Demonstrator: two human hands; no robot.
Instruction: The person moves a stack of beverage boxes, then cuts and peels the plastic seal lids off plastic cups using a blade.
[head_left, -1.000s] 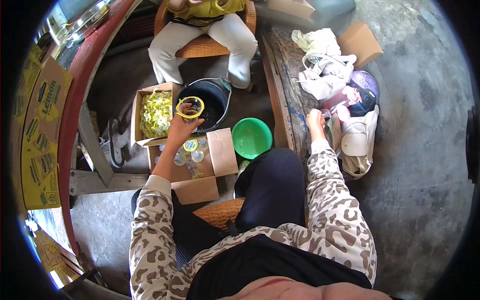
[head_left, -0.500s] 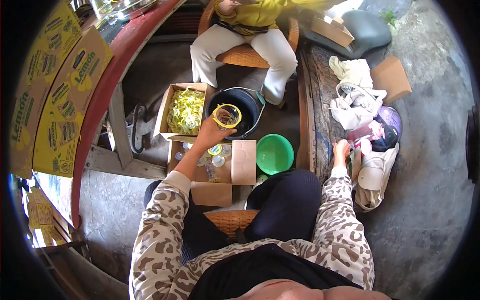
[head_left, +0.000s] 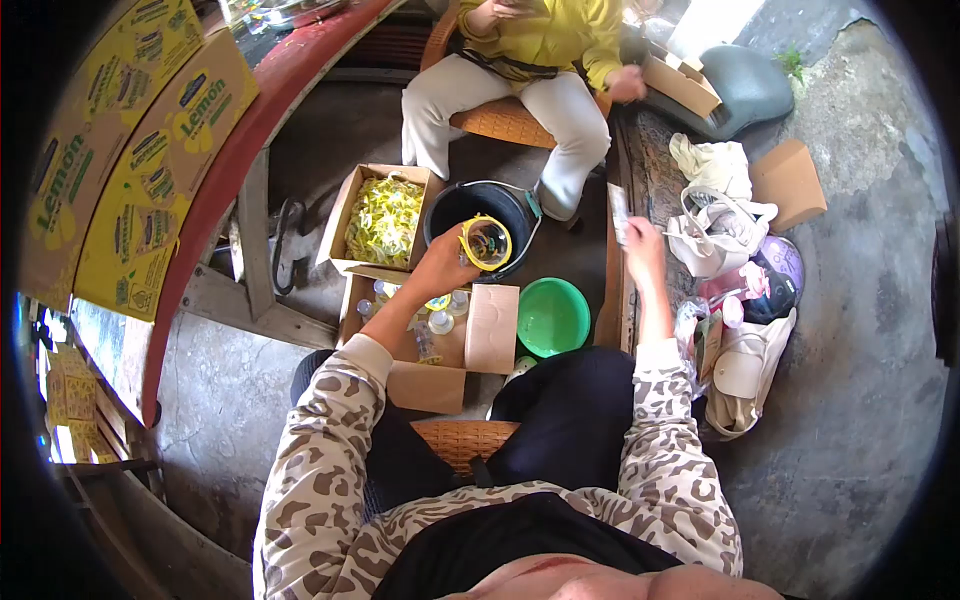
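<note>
My left hand [head_left: 443, 266] is closed round a clear plastic cup [head_left: 488, 244] with a yellow rim, tilted so that its open mouth shows. The cup is over the black bucket [head_left: 441, 213], whose inside is partly hidden behind it. To the right, above the long wooden bench, my right hand [head_left: 645, 250] pinches a small whitish, see-through strip or packet [head_left: 619, 208]; its kind is unclear. Below my left wrist an open cardboard box [head_left: 492, 330] holds several clear cups [head_left: 440, 321]. Yellow-and-white strips [head_left: 383, 220] fill another box beside the bucket.
A green basin [head_left: 553, 318] stands right of the cup box. Bags [head_left: 741, 370] and a purple helmet [head_left: 782, 265] lie at the right. Another person [head_left: 540, 60] sits opposite on a wicker chair. Lemon drink cartons [head_left: 170, 180] stand on the red-edged table at the left.
My right hand has lifted away from the bags, up and leftward, with the whitish strip in it. The cup stays over the bucket in my left hand. The other person's arm has lowered.
</note>
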